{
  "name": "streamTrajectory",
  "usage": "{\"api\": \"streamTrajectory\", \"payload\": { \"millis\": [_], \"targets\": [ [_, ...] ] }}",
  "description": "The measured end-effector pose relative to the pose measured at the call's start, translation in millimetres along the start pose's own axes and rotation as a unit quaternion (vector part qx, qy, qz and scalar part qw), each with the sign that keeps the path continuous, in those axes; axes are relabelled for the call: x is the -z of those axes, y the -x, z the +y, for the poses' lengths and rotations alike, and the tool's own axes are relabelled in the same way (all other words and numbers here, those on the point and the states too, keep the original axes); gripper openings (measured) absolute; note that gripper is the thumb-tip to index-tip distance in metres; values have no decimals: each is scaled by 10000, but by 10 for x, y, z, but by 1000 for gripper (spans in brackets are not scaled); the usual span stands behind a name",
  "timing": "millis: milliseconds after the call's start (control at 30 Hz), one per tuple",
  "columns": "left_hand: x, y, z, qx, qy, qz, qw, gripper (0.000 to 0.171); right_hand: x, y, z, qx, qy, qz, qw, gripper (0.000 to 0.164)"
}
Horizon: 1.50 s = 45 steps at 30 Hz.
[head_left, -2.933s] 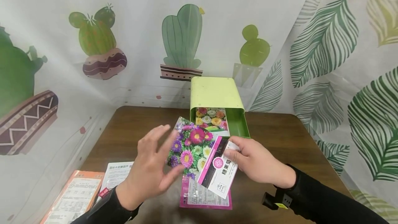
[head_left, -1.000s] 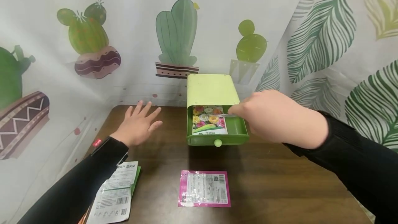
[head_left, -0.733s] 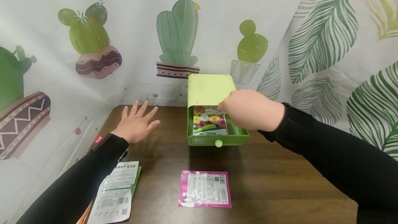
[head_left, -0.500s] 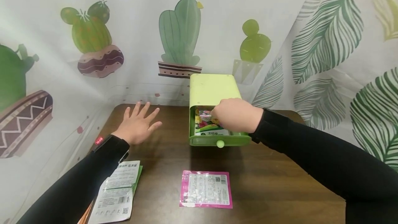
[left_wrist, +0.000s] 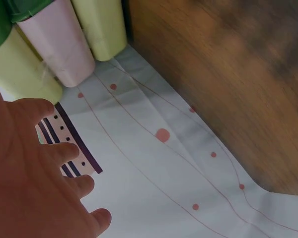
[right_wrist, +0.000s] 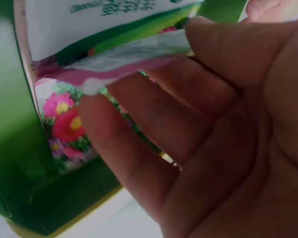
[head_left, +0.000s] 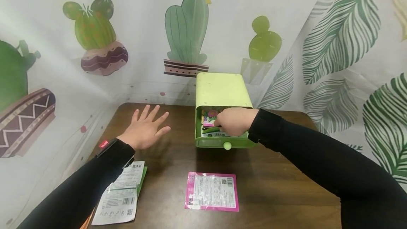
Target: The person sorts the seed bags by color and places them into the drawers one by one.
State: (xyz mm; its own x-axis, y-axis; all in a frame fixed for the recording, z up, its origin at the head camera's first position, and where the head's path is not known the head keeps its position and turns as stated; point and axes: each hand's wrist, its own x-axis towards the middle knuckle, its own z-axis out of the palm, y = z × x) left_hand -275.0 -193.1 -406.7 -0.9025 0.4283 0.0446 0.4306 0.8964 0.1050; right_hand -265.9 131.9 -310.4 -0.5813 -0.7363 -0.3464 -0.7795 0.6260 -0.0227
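Observation:
My right hand (head_left: 235,120) is inside the pulled-out green drawer (head_left: 203,143) of a light green box (head_left: 222,88). Its thumb and fingers pinch a seed packet (head_left: 208,116) with pink and purple daisy-like flowers and a pink band. In the right wrist view, the packet's pink-edged end lies between thumb and fingers. Another seed packet (head_left: 212,135), white and green at its lower end, lies in the drawer, partly hidden by the hand. My left hand (head_left: 144,128) is spread with straight fingers over the table's left side and holds nothing.
A pink-edged packet (head_left: 212,192) lies back side up on the brown table (head_left: 279,193). White and green packets (head_left: 119,202) lie at front left, partly under the left sleeve. The left wrist view shows pale green and pink box shells (left_wrist: 54,42). Printed cloth (head_left: 140,27) hangs behind.
The right hand has carried the flower packet from above the table into the drawer, its fingers moving left and down inside. The left hand has moved back from the packet and stays spread.

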Motion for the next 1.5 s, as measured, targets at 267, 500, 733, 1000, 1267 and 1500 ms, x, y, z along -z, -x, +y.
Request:
{"api": "streamTrajectory", "payload": {
  "millis": [267, 500, 733, 1000, 1267, 1500],
  "targets": [
    [17, 3, 94, -111, 24, 3, 9999, 74, 9, -52, 40, -231, -331, -440, 9982, 19],
    [-65, 44, 70, -208, 131, 155, 9996, 74, -29, -93, 56, -365, -481, -602, 9964, 34],
    [-149, 106, 150, -328, 152, 265, 9990, 71, -30, -4, 57, -143, -275, -399, 9987, 34],
    [-477, 399, 449, -852, 67, 518, 9950, 82, -142, 374, -259, -248, 481, 1150, 9919, 38],
    [-868, 694, 872, -1360, -153, 804, 9873, 88, -725, 550, -597, 864, 1048, 4859, 8634, 70],
    [-1171, 908, 1252, -2162, -402, 816, 9721, 90, -1564, 503, -763, 2063, 1529, 5475, 7964, 58]
  ]
}}
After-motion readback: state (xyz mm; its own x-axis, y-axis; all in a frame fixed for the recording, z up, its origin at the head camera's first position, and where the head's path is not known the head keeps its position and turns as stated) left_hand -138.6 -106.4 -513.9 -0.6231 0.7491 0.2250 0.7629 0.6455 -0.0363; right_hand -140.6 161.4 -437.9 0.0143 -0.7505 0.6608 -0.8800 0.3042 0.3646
